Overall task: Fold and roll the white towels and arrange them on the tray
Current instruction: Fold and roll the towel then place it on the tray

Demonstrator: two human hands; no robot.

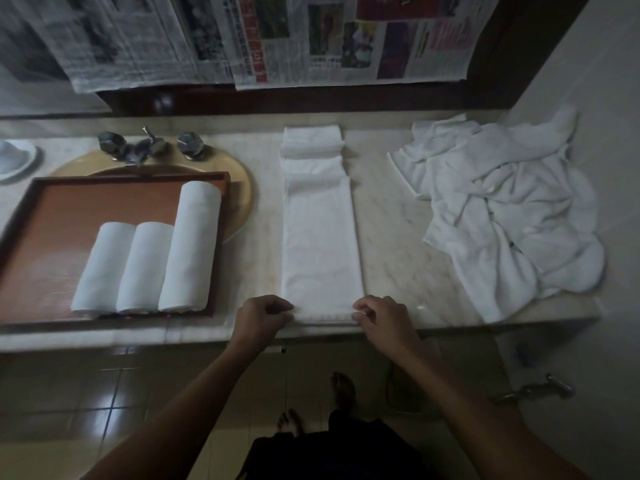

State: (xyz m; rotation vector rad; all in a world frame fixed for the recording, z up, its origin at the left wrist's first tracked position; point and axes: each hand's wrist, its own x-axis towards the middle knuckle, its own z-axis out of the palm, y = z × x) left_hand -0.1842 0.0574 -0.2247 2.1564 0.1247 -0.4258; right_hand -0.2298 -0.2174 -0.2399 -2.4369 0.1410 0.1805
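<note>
A white towel (320, 233), folded into a long narrow strip, lies on the marble counter and runs from the front edge to the back wall, bunched at its far end. My left hand (263, 315) pinches its near left corner and my right hand (381, 317) pinches its near right corner. A brown wooden tray (62, 216) sits to the left over the sink. Three rolled white towels (149, 261) lie side by side in it, the rightmost one longest.
A pile of loose white towels (502, 209) covers the counter's right end. A gold basin (242, 188) with chrome taps (149, 145) sits behind the tray. Newspapers (242, 39) hang over the mirror. A white dish (15, 157) is far left. My bare feet stand on the tiled floor.
</note>
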